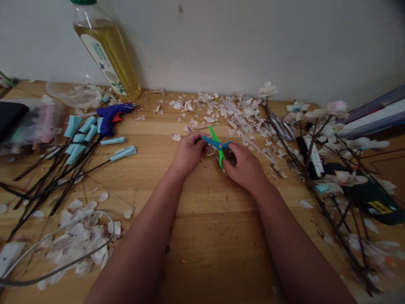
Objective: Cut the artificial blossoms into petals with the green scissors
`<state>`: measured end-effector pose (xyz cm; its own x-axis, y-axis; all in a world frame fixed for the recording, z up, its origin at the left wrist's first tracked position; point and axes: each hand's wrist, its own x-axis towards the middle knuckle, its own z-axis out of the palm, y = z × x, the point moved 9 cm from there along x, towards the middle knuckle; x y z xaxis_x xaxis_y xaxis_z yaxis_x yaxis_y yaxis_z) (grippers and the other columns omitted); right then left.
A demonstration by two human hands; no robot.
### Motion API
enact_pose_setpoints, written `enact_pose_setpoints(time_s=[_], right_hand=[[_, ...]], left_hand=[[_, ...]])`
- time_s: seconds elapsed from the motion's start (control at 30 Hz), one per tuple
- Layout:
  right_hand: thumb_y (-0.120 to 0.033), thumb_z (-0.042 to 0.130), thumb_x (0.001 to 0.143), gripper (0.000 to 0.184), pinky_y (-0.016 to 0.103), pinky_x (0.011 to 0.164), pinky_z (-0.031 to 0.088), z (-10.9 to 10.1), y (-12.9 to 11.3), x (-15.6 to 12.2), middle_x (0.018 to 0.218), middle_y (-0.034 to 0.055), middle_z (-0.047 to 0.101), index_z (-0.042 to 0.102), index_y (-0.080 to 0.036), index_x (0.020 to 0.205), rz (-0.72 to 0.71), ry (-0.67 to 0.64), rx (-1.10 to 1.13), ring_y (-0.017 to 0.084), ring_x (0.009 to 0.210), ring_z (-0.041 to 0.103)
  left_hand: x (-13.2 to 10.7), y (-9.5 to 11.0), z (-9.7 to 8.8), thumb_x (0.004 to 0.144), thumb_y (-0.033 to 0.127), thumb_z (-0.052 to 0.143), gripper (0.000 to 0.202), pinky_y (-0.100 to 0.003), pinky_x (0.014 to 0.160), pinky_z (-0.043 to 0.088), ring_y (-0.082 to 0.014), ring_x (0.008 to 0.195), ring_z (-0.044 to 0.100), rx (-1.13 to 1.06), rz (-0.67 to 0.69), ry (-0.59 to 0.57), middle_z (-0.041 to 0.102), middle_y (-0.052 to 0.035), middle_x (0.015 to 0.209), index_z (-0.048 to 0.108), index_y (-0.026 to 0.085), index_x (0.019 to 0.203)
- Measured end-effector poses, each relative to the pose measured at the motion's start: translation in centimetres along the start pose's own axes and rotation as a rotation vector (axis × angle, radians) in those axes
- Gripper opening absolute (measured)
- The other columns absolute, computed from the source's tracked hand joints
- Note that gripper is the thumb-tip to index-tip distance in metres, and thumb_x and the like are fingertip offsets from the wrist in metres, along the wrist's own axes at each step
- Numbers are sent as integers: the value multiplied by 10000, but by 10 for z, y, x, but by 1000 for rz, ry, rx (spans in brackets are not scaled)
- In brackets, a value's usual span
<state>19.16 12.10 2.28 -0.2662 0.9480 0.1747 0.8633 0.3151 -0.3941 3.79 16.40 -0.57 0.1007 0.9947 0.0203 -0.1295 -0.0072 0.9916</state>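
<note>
In the head view, my right hand (243, 164) is closed around the handles of a small pair of scissors (220, 145), one half blue and one half green. Their blades are spread apart, the blue one reaching to the fingertips of my left hand (189, 153). My left fingers are pinched together beside that blade; what they hold, if anything, is too small and hidden to make out. Behind both hands, pale dry petal-like flakes (209, 101) are scattered across the wooden table (218, 236).
At left lie a blue glue gun (110, 118), dark twigs with light-blue wrapped tips (77, 147), a pile of pale petals (79, 236) and a grey cable (63, 264). An oil bottle (107, 55) stands by the wall. Branches with pale flowers (303, 177) lie at right.
</note>
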Motion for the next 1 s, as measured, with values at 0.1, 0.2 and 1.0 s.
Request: enact_pose_setpoints(time_s=[0.1, 0.2, 1.0], right_hand=[[-299, 558, 829, 149, 360, 714, 401, -1, 0, 0, 935, 95, 647, 555, -221, 956, 11, -5, -45, 277, 891, 578], [-277, 561, 835, 117, 350, 700, 388, -3, 0, -1, 937, 88, 655, 555, -224, 939, 20, -13, -63, 270, 893, 581], [-293, 569, 822, 106, 353, 714, 387, -5, 0, 0, 870, 74, 613, 528, -225, 893, -62, -24, 12, 251, 829, 536]], left_hand=[[0, 0, 1, 816, 141, 580, 128, -219, 576, 445, -99, 550, 534, 20, 9, -14, 604, 21, 606, 700, 173, 783], [0, 3, -1, 814, 139, 585, 120, -223, 580, 436, -105, 564, 541, 82, 41, -11, 608, 19, 607, 686, 175, 758], [1, 1, 0, 786, 207, 703, 72, -238, 644, 468, -96, 611, 578, -47, -19, -54, 654, 4, 711, 679, 157, 833]])
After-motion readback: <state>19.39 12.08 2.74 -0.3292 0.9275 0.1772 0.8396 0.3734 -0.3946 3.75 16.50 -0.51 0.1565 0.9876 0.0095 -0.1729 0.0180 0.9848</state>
